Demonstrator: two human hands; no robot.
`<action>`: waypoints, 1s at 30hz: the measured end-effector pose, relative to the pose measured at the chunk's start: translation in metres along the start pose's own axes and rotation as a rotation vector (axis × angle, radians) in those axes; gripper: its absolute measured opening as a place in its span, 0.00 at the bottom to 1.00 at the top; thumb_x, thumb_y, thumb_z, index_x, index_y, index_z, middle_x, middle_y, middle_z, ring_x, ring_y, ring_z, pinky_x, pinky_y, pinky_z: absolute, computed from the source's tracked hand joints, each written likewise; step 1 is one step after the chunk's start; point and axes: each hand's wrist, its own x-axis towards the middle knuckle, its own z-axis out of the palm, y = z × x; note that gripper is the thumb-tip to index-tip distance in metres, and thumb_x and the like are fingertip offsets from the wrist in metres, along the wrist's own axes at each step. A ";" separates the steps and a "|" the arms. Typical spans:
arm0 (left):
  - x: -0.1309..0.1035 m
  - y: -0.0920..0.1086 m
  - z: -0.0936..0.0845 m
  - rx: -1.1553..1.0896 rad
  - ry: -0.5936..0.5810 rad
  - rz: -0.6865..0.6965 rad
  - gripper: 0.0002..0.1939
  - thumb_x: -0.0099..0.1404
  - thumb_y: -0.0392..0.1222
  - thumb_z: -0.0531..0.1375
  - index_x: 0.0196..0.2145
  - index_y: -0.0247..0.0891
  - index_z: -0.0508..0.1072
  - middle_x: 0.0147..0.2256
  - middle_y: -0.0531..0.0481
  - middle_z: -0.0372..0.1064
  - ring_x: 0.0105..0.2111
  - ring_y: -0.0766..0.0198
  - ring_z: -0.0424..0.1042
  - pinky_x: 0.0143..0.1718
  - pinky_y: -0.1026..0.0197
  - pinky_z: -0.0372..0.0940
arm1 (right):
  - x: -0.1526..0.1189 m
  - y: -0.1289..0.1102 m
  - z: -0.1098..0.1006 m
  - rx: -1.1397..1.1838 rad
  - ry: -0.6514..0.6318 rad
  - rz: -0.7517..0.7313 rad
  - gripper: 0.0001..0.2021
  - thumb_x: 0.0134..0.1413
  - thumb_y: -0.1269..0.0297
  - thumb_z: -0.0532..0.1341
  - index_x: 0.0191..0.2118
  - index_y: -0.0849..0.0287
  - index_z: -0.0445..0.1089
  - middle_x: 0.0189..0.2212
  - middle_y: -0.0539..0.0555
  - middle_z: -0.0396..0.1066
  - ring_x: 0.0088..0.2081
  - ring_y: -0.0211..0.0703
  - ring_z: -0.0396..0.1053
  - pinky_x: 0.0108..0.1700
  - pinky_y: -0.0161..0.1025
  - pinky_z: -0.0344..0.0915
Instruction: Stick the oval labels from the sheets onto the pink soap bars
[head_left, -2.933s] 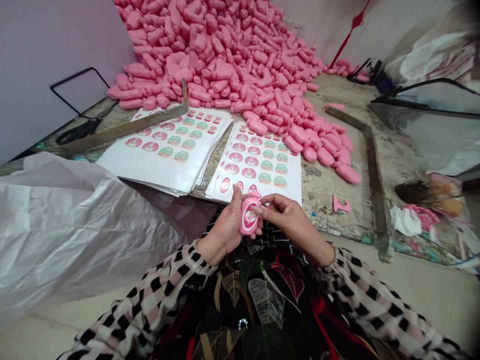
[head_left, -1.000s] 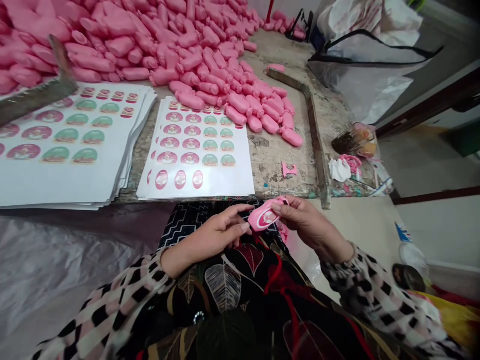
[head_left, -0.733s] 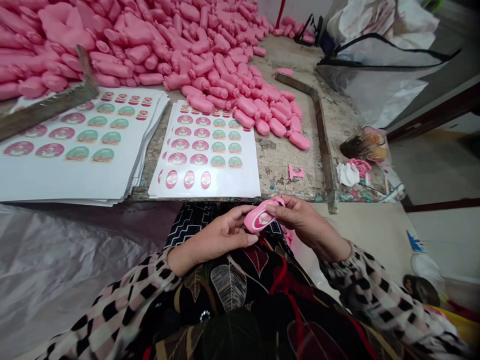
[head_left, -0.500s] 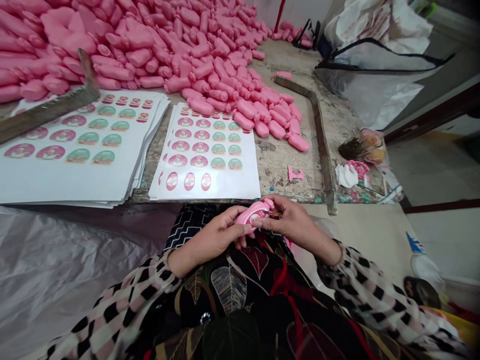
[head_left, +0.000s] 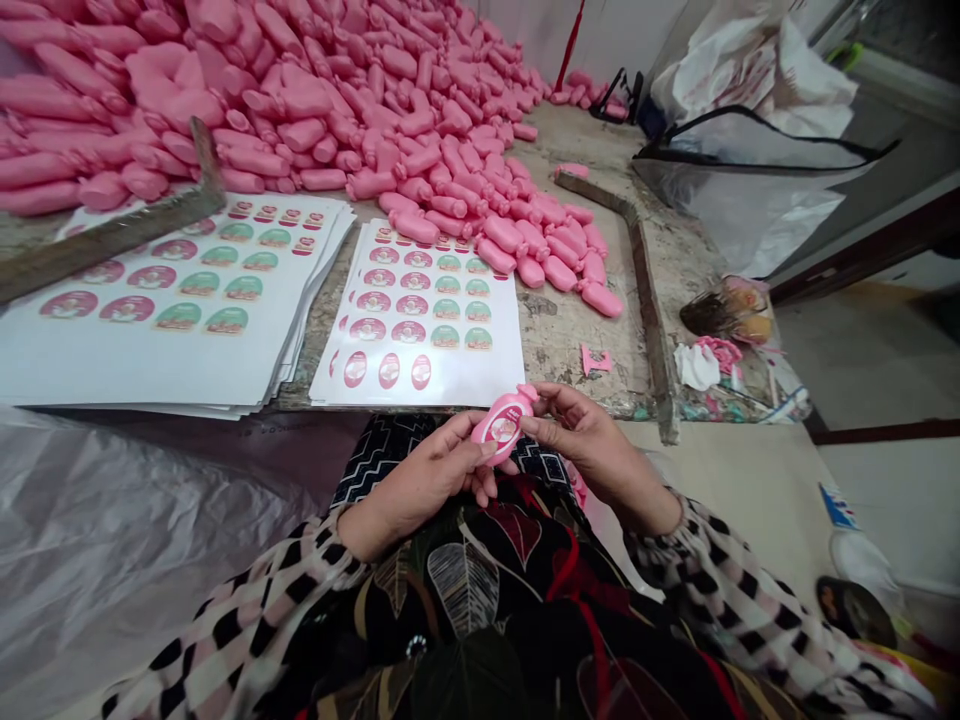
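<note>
Above my lap, in the head view, a small pink plastic bottle (head_left: 513, 404) is tilted with its cap end up and to the right. An oval dark pink sticker with a white rim lies on its front. My left hand (head_left: 439, 465) is closed round the bottle's lower end, thumb on the front. On the other side my right hand (head_left: 589, 440) pinches the bottle, its thumb at the sticker's edge; the fingers behind are partly hidden. Just beyond, at the table's edge, lies a sticker sheet (head_left: 480, 375) with rows of pink and green labels.
A big heap of pink bottles (head_left: 375, 110) covers the back of the table. A thicker stack of sticker sheets (head_left: 150, 370) lies left under a wooden strip (head_left: 112, 240). Another wooden strip (head_left: 649, 290) stands right, near a brush (head_left: 705, 312) and a small pink plastic piece (head_left: 596, 360).
The bottle has turned more upright, its sticker now facing me. My right thumb has drawn back from across the sticker to its edge. The view has shifted slightly.
</note>
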 end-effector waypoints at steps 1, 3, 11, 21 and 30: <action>0.000 0.000 0.000 0.024 -0.007 0.000 0.14 0.64 0.44 0.52 0.47 0.38 0.60 0.35 0.46 0.70 0.25 0.69 0.67 0.26 0.65 0.62 | 0.001 0.001 0.003 0.017 0.004 0.000 0.16 0.44 0.62 0.65 0.42 0.55 0.66 0.35 0.49 0.68 0.37 0.35 0.65 0.43 0.37 0.62; -0.001 0.001 0.000 0.083 -0.015 -0.013 0.15 0.64 0.44 0.52 0.47 0.38 0.59 0.37 0.46 0.69 0.26 0.69 0.67 0.27 0.63 0.63 | 0.000 0.002 0.003 0.011 0.017 -0.005 0.16 0.45 0.61 0.64 0.43 0.54 0.66 0.37 0.49 0.69 0.38 0.36 0.66 0.43 0.38 0.63; 0.002 0.000 -0.003 0.191 0.051 -0.074 0.21 0.63 0.47 0.53 0.51 0.39 0.56 0.39 0.45 0.68 0.28 0.68 0.68 0.31 0.60 0.65 | -0.034 -0.005 -0.067 -0.982 0.169 -0.025 0.20 0.47 0.58 0.61 0.49 0.51 0.65 0.43 0.52 0.70 0.43 0.47 0.67 0.43 0.42 0.63; 0.005 -0.001 -0.002 0.267 0.025 -0.104 0.19 0.63 0.46 0.53 0.50 0.40 0.59 0.39 0.47 0.68 0.29 0.68 0.69 0.31 0.63 0.63 | -0.036 0.001 -0.084 -1.260 0.168 0.018 0.16 0.51 0.60 0.58 0.48 0.51 0.67 0.38 0.50 0.73 0.38 0.44 0.70 0.36 0.38 0.64; 0.003 0.000 -0.001 0.205 0.073 -0.124 0.19 0.60 0.45 0.55 0.48 0.38 0.60 0.36 0.48 0.67 0.26 0.68 0.68 0.29 0.61 0.63 | 0.052 -0.046 -0.016 -1.156 -0.030 -0.309 0.13 0.52 0.60 0.57 0.44 0.53 0.69 0.35 0.50 0.74 0.35 0.40 0.69 0.34 0.34 0.61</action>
